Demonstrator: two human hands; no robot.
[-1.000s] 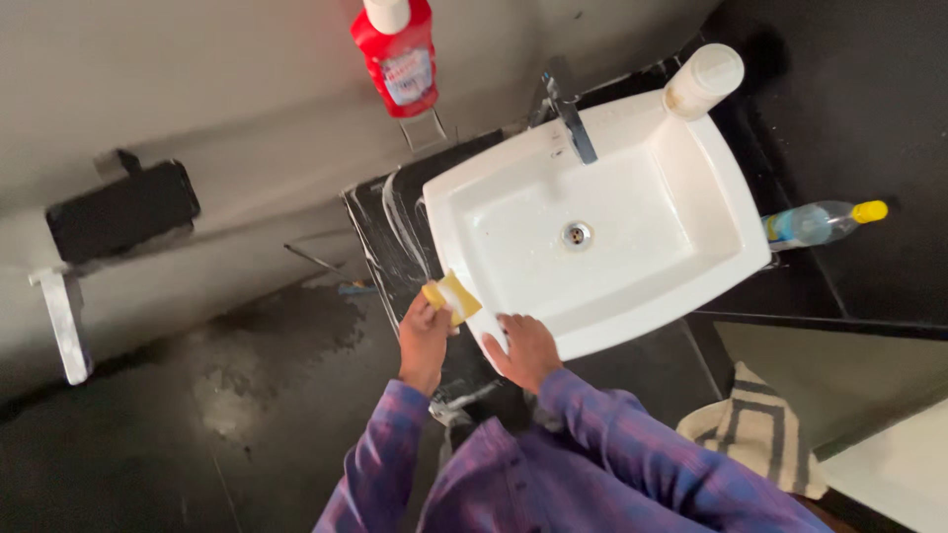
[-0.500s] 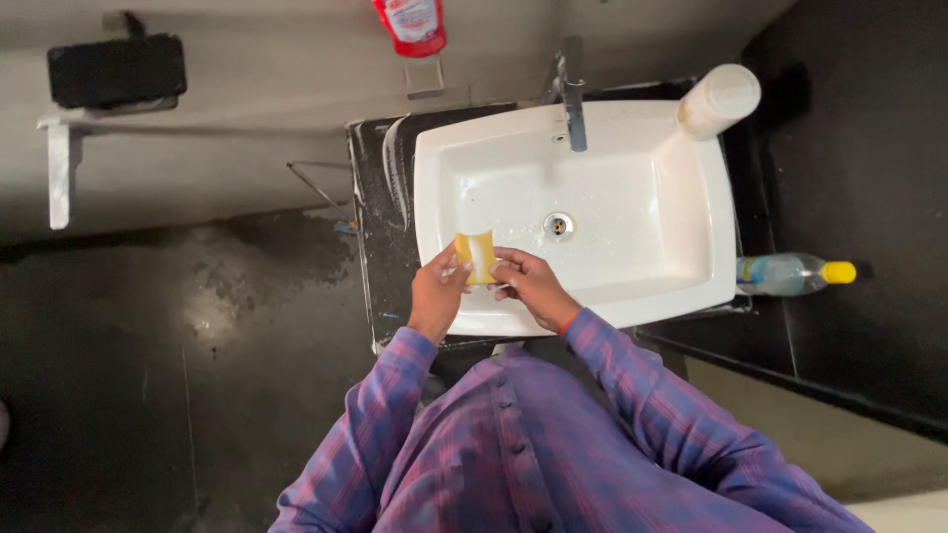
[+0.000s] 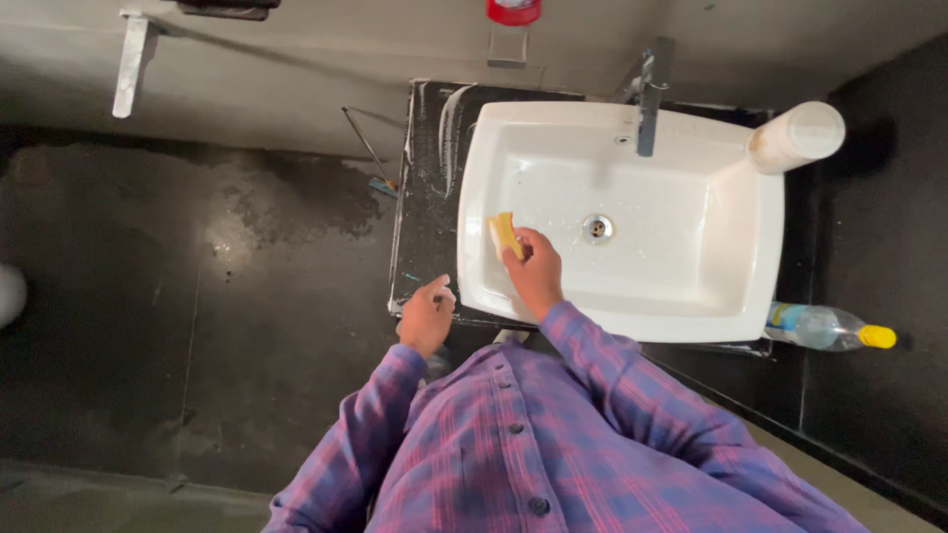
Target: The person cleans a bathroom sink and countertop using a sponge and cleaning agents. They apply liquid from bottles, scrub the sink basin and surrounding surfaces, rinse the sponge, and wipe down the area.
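Observation:
A white rectangular sink [image 3: 741, 286] sits on a black counter, seen from above. My right hand [image 3: 534, 271] holds a yellow sponge [image 3: 505, 235] against the inside of the basin's left wall. My left hand [image 3: 427, 316] rests at the counter's front left corner, fingers loosely curled, holding nothing. A drain [image 3: 595, 228] lies in the middle of the basin, and a dark tap [image 3: 648, 104] reaches over its far rim.
A white cylindrical container [image 3: 796, 136] stands at the sink's far right corner. A clear bottle with a yellow cap [image 3: 831, 330] lies on the counter at the right. A red bottle [image 3: 513, 10] hangs on the wall. Wet dark floor [image 3: 227, 276] spreads to the left.
The sponge passed from my left hand to my right hand, which now presses it inside the basin. My left hand dropped back to the counter's corner. The view shifted left.

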